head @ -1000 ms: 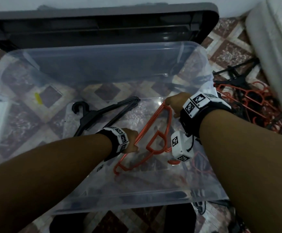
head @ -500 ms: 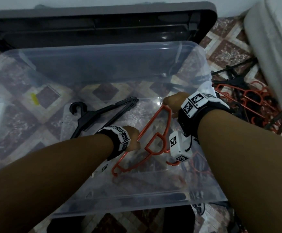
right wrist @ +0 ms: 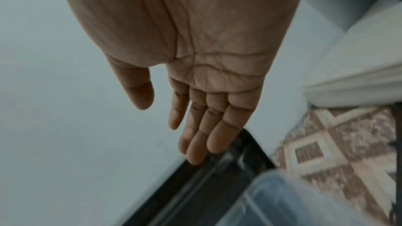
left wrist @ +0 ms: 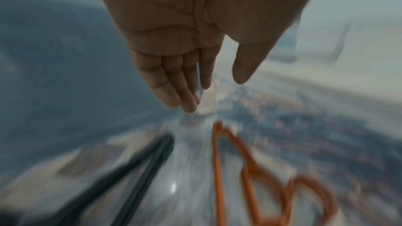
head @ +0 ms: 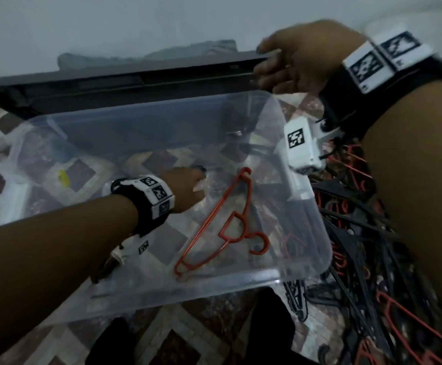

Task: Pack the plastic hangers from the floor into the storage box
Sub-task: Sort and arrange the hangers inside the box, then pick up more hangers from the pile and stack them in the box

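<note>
Patterned tile floor (head: 201,335) under everything, dim light. Left hand (head: 185,188) sits low inside the clear storage box (head: 241,280), fingers straight and relaxed, holding nothing. Just right of it an orange hanger (head: 214,233) lies flat on the box bottom; a black hanger (left wrist: 139,174) beside it shows only in the left wrist view, blurred. Dark lid (head: 125,83) stands behind the box. Right hand (head: 301,59) is up by the lid's end, palm open and empty; contact with the lid not clear. Right of the box, the hanger pile (head: 367,227) waits on the floor, tangled. Judgement: hangers are light, stiff, slick, and hooks will snag; grab at the neck below the hook and lift one at a time
</note>
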